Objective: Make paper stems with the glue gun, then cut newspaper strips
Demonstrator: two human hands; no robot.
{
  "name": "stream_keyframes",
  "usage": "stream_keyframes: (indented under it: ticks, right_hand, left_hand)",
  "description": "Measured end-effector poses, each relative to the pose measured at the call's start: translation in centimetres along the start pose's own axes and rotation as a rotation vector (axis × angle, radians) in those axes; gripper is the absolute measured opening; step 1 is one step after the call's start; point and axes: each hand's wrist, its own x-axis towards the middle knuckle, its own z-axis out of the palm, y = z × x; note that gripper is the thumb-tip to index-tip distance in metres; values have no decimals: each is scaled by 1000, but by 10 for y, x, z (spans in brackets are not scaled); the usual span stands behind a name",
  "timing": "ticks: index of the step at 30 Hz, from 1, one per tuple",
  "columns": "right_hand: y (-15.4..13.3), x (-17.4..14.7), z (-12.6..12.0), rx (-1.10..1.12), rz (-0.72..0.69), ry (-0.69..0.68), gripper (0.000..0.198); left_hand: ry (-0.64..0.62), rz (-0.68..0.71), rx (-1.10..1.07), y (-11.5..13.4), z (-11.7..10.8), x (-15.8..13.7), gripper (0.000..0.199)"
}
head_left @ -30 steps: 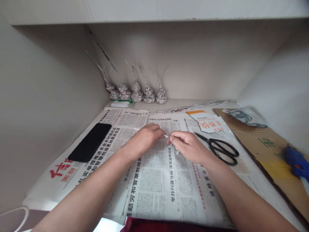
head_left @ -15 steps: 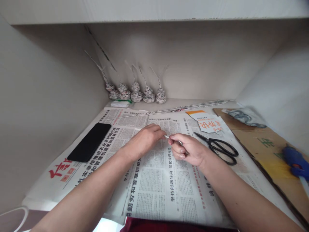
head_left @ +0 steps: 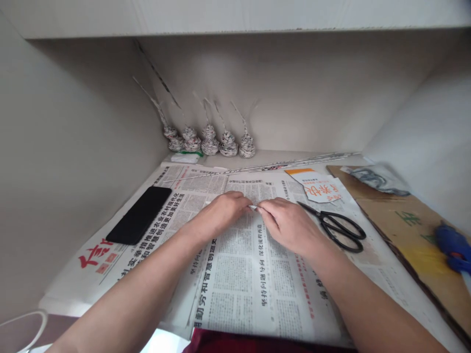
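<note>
Between my two hands a short bit of a thin whitish strip (head_left: 253, 208) shows, apparently rolled paper; my fingers cover most of it. My left hand (head_left: 230, 208) is closed on its left end, knuckles up. From the other side my right hand (head_left: 287, 220) pinches it, the back of the hand turned to me. Both hands are over the newspaper (head_left: 235, 279) spread on the surface. Just right of my right hand lies a pair of black scissors (head_left: 336, 226), blades towards the hand.
Several woven paper gourds (head_left: 210, 142) stand along the back wall. Long rolled paper sticks (head_left: 287, 164) lie before them. A black phone (head_left: 139, 215) is at left. At right are a torn printed card (head_left: 316, 186), cardboard (head_left: 401, 230) and a blue glue gun (head_left: 452, 245). A shelf edge (head_left: 235, 17) hangs overhead.
My right hand has rolled over, so its back faces me and its curled fingers are hidden. My left hand stays nearly in place, still on the strip.
</note>
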Motion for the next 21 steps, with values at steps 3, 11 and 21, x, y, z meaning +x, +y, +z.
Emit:
stream_keyframes:
  ticks: [3,11,21]
  right_hand:
    - [-1,-1,3,122,73,-14,28]
    - [-1,3,9,827,393,-130,31]
    - [0,8,17,1773,846,-364,18]
  left_hand:
    - [-10,1,6,-1,1,-1,16]
    - [5,26,2,-1,1,-2,18]
    - [-32,44,60,6,-2,-1,11]
